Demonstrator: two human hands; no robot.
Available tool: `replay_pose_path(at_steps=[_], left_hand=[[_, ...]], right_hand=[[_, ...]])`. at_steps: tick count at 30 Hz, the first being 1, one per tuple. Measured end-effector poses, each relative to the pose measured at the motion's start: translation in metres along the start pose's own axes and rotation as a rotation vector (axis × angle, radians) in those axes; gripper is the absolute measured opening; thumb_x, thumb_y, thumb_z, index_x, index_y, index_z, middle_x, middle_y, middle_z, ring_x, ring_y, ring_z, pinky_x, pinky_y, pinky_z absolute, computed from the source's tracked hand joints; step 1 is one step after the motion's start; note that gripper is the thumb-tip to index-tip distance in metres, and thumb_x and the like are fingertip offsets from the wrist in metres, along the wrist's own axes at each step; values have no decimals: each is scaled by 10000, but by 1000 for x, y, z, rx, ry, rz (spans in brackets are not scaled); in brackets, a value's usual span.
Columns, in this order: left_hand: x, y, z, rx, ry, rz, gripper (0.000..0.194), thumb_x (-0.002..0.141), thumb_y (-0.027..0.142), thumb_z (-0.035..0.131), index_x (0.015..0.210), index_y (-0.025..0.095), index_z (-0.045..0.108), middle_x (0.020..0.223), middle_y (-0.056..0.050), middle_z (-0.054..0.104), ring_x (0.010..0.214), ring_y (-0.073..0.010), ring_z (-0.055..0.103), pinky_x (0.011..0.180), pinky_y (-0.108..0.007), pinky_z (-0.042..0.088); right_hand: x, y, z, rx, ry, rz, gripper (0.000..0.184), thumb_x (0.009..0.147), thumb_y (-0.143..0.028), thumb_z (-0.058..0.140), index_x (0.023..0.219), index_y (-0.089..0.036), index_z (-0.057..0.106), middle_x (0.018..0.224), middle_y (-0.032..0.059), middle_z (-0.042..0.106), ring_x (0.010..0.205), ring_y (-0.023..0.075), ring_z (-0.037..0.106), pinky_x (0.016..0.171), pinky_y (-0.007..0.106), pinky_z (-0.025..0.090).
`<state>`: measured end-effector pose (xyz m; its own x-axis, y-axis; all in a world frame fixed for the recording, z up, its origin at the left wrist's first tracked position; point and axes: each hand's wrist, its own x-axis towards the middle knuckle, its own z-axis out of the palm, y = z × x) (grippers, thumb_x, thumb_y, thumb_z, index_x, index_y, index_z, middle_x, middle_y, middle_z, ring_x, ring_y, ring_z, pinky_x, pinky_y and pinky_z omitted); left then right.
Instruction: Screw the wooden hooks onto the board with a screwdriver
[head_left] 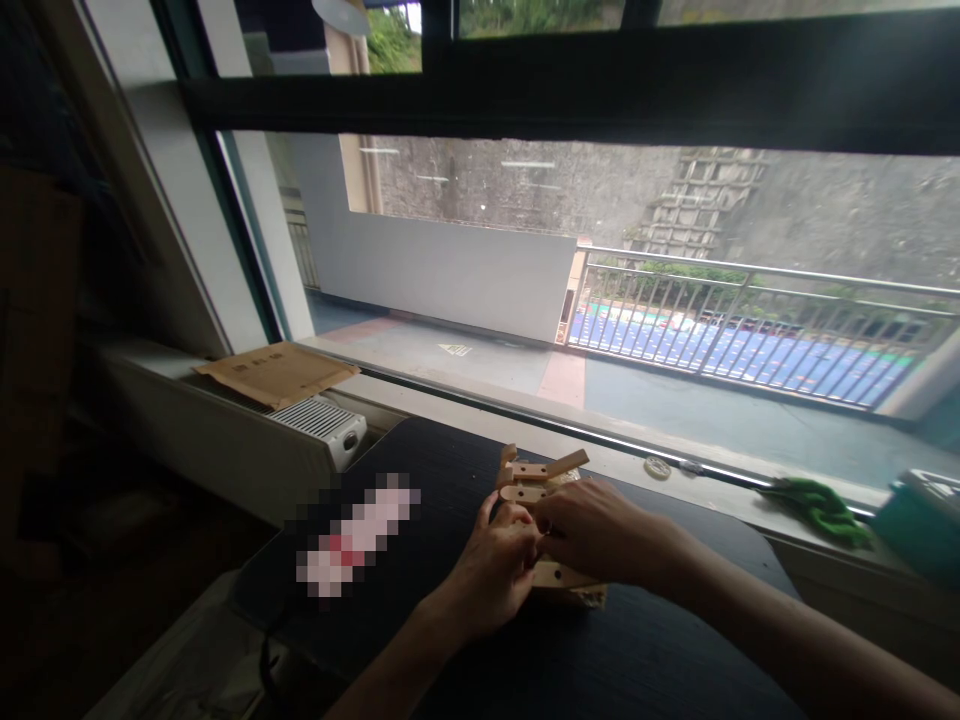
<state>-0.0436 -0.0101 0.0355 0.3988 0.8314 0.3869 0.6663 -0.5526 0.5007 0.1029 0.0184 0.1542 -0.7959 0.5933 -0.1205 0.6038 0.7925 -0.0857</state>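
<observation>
A small assembly of light wooden strips with holes [541,471] rests on a dark table [420,450] near the window. My left hand [491,580] is curled at the near side of the wooden pieces, fingertips pinching them. My right hand [600,530] comes in from the right with its fingers closed over the middle of the assembly. One strip [559,576] pokes out below my right hand. Exactly what each fingertip grips is hidden by the hands.
A blurred pink-and-white object [356,540] lies on the table to the left. A white heater [319,425] with cardboard [274,372] on it stands by the window. On the sill lie a green cloth [821,507] and a small round thing [658,467].
</observation>
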Motion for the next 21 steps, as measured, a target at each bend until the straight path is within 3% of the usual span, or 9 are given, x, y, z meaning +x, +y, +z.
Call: replay_pose_path(at_steps=[3, 6, 10, 13, 21], left_hand=[[0, 0, 0, 3, -13, 0, 213, 682, 29, 546, 782, 217, 547, 922, -9, 602, 1056, -186, 535, 1101, -507, 150], [0, -1, 0, 3, -15, -16, 207, 679, 19, 536, 758, 210, 547, 926, -15, 597, 1055, -188, 532, 1101, -502, 153], [-1, 0, -1, -14, -27, -22, 221, 667, 10, 526, 759, 211, 529, 928, -13, 595, 1052, -188, 534, 1102, -511, 151], [0, 1, -2, -28, -30, -6, 225, 667, 14, 524, 766, 216, 520, 931, -9, 592, 1067, -184, 524, 1103, -503, 151], [-1, 0, -1, 1, -12, -1, 215, 680, 16, 522, 766, 213, 527, 901, -4, 588, 1038, -186, 534, 1095, -493, 183]], right_hand=[[-2, -5, -9, -22, -40, -11, 207, 712, -67, 558, 860, -169, 661, 879, 47, 675, 801, 173, 594, 615, 253, 345], [-2, -6, -10, -44, -87, -9, 267, 711, -13, 524, 873, -172, 665, 868, 43, 676, 798, 155, 595, 634, 243, 352], [2, -3, -1, -76, -85, 27, 125, 775, -133, 540, 767, -156, 662, 790, 45, 675, 726, 160, 591, 611, 255, 349], [2, -2, 1, -93, -60, 54, 181, 819, -243, 521, 756, -150, 662, 767, 61, 668, 697, 170, 584, 593, 265, 342], [-1, -5, -12, -78, -90, 13, 135, 725, -91, 548, 752, -149, 667, 733, 32, 661, 647, 140, 559, 520, 248, 265]])
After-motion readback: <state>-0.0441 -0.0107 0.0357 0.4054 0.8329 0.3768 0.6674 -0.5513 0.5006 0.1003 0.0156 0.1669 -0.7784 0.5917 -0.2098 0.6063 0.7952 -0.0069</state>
